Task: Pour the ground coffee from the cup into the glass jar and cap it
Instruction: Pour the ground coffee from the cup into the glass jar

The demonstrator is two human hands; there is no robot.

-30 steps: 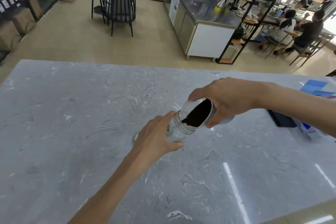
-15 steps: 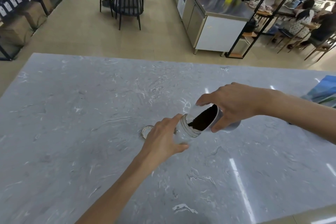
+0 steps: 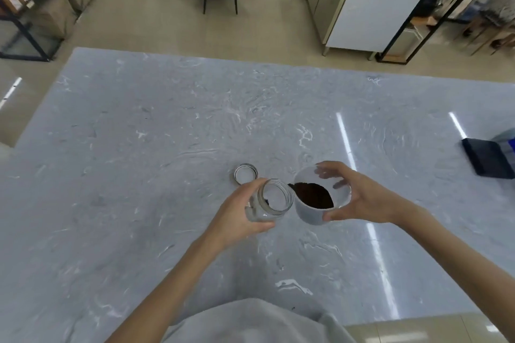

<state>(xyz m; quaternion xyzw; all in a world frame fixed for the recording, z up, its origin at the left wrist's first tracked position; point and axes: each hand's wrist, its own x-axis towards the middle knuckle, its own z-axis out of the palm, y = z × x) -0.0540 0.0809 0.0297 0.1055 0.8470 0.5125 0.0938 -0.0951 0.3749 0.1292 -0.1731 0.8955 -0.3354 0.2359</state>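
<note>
Jar: centre of frame, mouth open, gripped by left hand.
Cup: just right of jar, clasped by right hand, tilted, grounds at its jar-side lip.
Lid: on counter, just above left hand.

Both our bare forearms reach forward from the bottom of the view and converge toward the middle. Our left hand is curled in a grip, thumb along the near side pointing right, the fingers wrapped round the far side where we can only see the upper knuckles. Our right hand is also closed in a grasp, the wrist bent inward; its thumb lies on the near side, the fingers arch over the far edge, their tips blurred, seemingly through translucent material. The two hands sit close together without touching.
</note>
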